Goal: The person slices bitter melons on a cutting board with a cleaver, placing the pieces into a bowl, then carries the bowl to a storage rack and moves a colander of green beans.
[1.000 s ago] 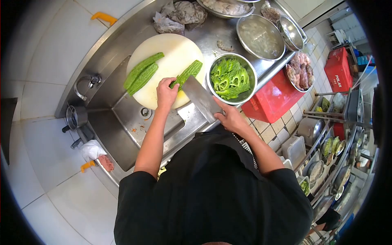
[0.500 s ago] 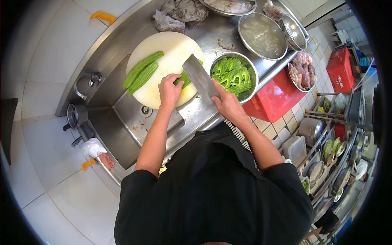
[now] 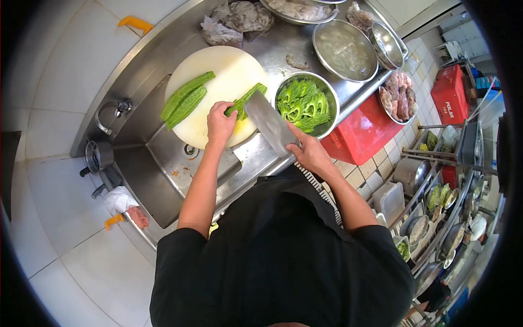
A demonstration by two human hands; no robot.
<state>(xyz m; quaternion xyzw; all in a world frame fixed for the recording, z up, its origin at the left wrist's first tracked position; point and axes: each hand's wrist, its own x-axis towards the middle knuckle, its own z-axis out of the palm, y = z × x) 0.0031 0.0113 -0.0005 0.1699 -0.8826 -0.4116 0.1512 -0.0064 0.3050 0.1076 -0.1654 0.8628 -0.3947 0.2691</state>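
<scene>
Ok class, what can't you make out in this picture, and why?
Head view:
Handle of the knife: hidden by the right hand.
Near end of the held vegetable: hidden by the left hand.
Far part of the pale-food bowl: cut off by the top edge.
Contents of the crumpled bag: obscured by cloudy plastic.

Bright light, strong fisheye curvature, black corners

White wall tiles [image 3: 60,71]: I see them at nine o'clock.
Small floor tiles [image 3: 355,178]: three o'clock.
Metal racks [image 3: 437,229]: four o'clock.
</scene>
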